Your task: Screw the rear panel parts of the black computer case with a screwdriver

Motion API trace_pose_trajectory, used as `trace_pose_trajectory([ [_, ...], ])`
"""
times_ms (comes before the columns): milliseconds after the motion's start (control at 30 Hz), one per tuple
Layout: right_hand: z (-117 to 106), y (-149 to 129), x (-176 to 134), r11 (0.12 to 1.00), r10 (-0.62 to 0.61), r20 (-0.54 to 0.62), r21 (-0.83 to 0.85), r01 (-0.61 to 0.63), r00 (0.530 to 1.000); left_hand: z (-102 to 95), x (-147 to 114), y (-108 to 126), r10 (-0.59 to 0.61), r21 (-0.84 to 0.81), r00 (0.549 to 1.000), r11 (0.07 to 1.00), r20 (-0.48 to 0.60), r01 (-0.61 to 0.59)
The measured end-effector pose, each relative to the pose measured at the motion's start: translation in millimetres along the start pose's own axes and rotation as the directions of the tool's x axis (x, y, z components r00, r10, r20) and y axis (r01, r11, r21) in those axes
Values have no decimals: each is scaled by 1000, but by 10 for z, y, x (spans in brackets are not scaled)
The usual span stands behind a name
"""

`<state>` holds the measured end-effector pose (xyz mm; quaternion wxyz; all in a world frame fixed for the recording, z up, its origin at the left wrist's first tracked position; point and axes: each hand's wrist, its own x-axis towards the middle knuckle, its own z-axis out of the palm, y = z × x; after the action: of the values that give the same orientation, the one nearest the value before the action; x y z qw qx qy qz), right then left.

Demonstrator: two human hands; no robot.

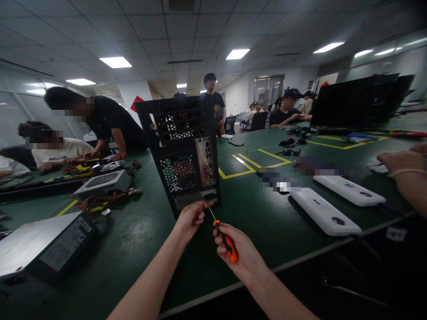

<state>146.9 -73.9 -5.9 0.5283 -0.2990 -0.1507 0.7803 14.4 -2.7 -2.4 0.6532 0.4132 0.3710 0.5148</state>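
A black computer case point(156, 155) stands upright on the green table, its back panel with vent holes and ports facing me. My right hand point(245, 251) is wrapped round the orange and black handle of a screwdriver point(230, 249). The thin shaft points up and away toward the power supply area at the bottom of the case. My left hand point(190, 220) is closed in a pinch beside the screwdriver's tip, at the lower edge of the case. What the pinched fingers hold, if anything, is too small to make out.
Left of the case lie a silver power supply box point(43, 249) and a grey power supply point(103, 182) with loose cables. Two white devices point(325, 211) lie to the right, near the table's front edge. Another person's hand point(402, 162) reaches in at far right. Monitors point(347, 104) stand behind.
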Motion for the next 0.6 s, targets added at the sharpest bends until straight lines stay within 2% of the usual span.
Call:
trace_pose_trajectory([
  [300, -15, 11, 10, 1000, 3, 22, 28, -4, 1000, -48, 14, -17, -24, -38, 999, 999, 44, 26],
  [600, -23, 11, 20, 999, 1, 22, 46, -2, 1000, -18, -4, 27, -58, -5, 998, 998, 14, 58],
])
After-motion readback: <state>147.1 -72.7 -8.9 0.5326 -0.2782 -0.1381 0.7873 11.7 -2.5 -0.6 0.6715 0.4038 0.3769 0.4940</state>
